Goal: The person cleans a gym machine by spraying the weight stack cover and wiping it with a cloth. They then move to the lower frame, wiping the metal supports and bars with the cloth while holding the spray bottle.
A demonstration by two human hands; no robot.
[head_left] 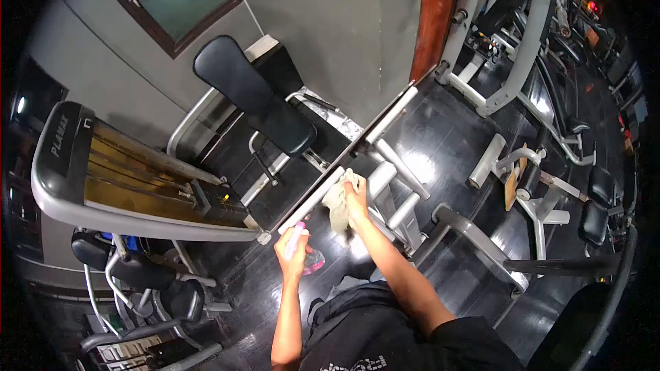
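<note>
My left hand (291, 253) is closed around a spray bottle (315, 262) with a pink and white top; its clear body hangs below the fingers, with some pink at the bottom. In my right hand (355, 199) is a pale, cream-coloured cloth (336, 207), bunched under the fingers with one end hanging down. That cloth lies against or just beside a long white metal bar (315, 199) of a gym machine. The left hand is near the lower end of the same bar.
Beyond the bar stands a black padded seat (256, 99). A weight-stack tower (62, 158) rises on the left. More grey-framed machines (474, 247) stand at the right on the dark, shiny floor (440, 144). Black padded equipment (182, 300) sits at lower left.
</note>
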